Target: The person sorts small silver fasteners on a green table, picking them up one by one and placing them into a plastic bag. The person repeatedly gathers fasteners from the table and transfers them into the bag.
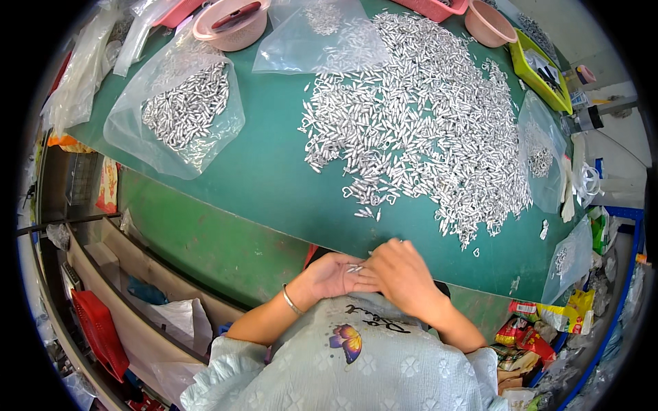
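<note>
My left hand is palm up at the table's front edge, with a few small silver pointed metal pieces lying across its fingers. Above those fingertips my right hand is bent palm down, its fingers curled and slightly blurred. Whatever its fingertips hold is hidden. Beyond both hands, a wide heap of silver metal pieces covers much of the green table. Some stray pieces lie at the heap's near edge, several of them loop-shaped.
A clear plastic bag with more pieces lies at left, another bag farther back. Pink bowls and a yellow-green tray stand along the far side. Small bags lie at right; a red basket is below left.
</note>
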Demonstrator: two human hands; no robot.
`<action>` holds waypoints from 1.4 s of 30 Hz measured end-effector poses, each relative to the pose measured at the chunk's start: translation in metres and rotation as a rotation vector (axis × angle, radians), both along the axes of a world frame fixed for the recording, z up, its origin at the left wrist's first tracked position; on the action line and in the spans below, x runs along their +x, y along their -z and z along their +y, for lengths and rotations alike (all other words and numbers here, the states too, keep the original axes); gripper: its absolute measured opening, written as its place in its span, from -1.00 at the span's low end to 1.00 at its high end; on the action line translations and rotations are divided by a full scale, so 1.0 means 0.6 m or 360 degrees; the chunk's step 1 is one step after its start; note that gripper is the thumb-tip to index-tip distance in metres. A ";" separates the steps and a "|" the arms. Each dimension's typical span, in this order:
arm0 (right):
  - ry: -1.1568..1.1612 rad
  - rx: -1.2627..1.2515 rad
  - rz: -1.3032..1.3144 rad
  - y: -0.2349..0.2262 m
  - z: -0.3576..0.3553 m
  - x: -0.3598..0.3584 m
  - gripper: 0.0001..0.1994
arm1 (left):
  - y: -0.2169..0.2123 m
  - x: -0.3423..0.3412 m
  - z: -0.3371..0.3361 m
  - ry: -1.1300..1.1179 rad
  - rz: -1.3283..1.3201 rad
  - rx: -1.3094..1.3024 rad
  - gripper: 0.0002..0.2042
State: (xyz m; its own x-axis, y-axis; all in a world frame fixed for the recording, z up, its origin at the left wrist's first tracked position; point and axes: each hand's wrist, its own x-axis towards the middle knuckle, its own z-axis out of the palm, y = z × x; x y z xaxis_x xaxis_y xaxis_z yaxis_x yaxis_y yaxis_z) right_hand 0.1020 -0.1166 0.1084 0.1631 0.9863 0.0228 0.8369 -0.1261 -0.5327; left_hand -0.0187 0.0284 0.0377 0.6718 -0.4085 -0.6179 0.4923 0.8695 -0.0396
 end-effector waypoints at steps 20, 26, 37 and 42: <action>0.0627 0.0384 -0.0220 0.050 0.088 0.001 -0.68 | 0.069 -0.018 0.013 -0.0044 -0.0509 -0.0493 -0.44; 0.0334 0.0245 0.0131 0.033 0.062 -0.009 -0.80 | 0.078 -0.023 0.025 -0.0133 -0.0382 -0.0597 -0.40; 0.0629 0.0453 -0.0069 0.020 0.097 -0.004 -0.79 | 0.082 -0.019 0.037 -0.0127 -0.0392 -0.0748 -0.46; 0.0825 0.0250 -0.0403 0.039 0.086 0.029 -0.78 | 0.066 -0.015 0.026 -0.0013 0.0034 -0.0265 -0.64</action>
State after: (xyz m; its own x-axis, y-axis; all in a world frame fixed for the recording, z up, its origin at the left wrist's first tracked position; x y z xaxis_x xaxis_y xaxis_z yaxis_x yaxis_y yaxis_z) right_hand 0.1197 -0.0652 0.0847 0.5927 0.7612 0.2632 0.7907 -0.4877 -0.3701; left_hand -0.0278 0.0438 -0.0018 0.6630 -0.5013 -0.5560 0.4829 0.8539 -0.1940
